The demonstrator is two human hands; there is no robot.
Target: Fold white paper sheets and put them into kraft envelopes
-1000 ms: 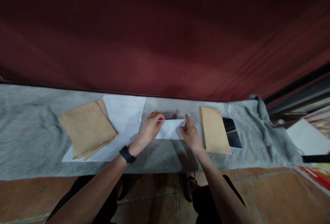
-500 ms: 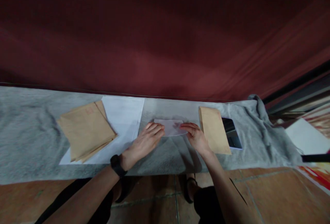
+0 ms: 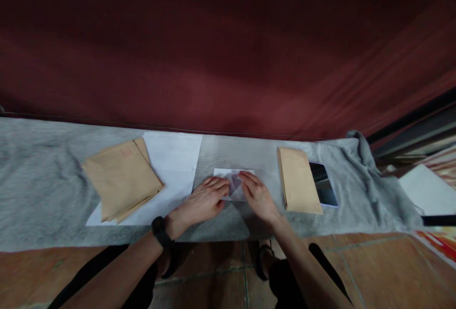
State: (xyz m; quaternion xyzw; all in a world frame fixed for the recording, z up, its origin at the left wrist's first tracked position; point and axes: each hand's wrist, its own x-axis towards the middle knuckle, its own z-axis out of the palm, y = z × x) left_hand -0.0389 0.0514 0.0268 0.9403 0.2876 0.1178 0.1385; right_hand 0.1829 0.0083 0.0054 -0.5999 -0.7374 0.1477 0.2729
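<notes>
A: ok so where was the paper sitting relative to the hands?

B: Folded white paper (image 3: 233,173) was flat on the grey cloth (image 3: 35,181), right between them, just ahead of the palms. Long axis ran side to side, pretty much along the front edge of the cloth.

A: Which hand was closer?

B: Neither tbh, both touched it. Left hand (image 3: 208,200) had its bent fingers over the left end, right hand (image 3: 261,200) reached in from the other side, fingers stretched and close together on the right part.

A: Gripping it or just pressing?

B: Couldn't tell for either one, the fingers hid the undersides. Gap between the fingertips was narrow though.

A: And around it?

B: Brown envelopes (image 3: 123,181) lay over large white sheets (image 3: 174,157) off to the left. A second envelope stack (image 3: 301,181) sat past the right hand, with a dark-screened device (image 3: 325,183) just beside it.
</notes>
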